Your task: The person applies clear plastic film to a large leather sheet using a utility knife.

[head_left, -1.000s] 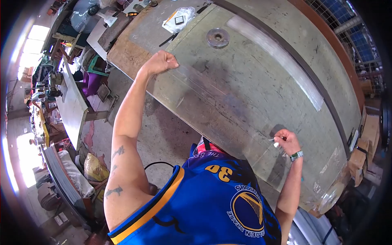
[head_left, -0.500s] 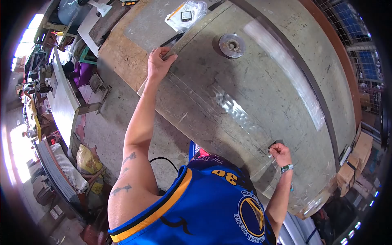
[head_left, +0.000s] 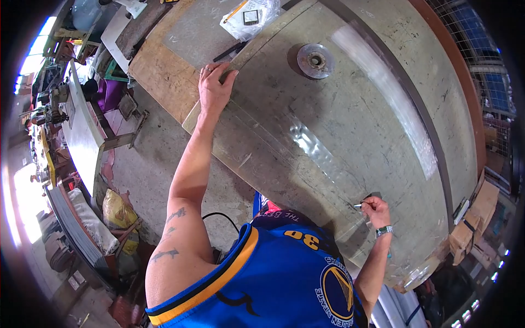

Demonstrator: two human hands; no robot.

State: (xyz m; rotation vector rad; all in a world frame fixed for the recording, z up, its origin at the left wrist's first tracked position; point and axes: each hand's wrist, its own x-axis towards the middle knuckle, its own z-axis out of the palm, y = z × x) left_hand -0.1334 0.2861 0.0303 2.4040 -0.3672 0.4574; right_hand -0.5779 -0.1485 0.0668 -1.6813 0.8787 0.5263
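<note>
A long clear plastic strip [head_left: 314, 146] lies on the grey worktable [head_left: 273, 98], its shiny middle catching the light. My left hand [head_left: 215, 87] rests at the table's left end, beside the strip's far end, thumb and fingers apart and fingertips down on the surface. Near the front right, my right hand [head_left: 376, 212] pinches a small silver-tipped tool [head_left: 358, 206], held low over the table by the strip's near end. Its exact kind I cannot tell, since the fingers cover most of it. A roll of clear film [head_left: 315, 61] lies flat beyond the strip.
Another long, hazy clear strip [head_left: 385, 98] runs along the dark band [head_left: 402, 82] at the far side. A plastic bag [head_left: 251, 19] with a pencil and a black pen-like stick [head_left: 228, 52] lie at upper left. Cardboard boxes [head_left: 474, 218] stand off the right end.
My left hand has flattened, with its fingers lower on the table. My right hand has turned slightly, so the silver tip now points left. The view has shifted a little.
</note>
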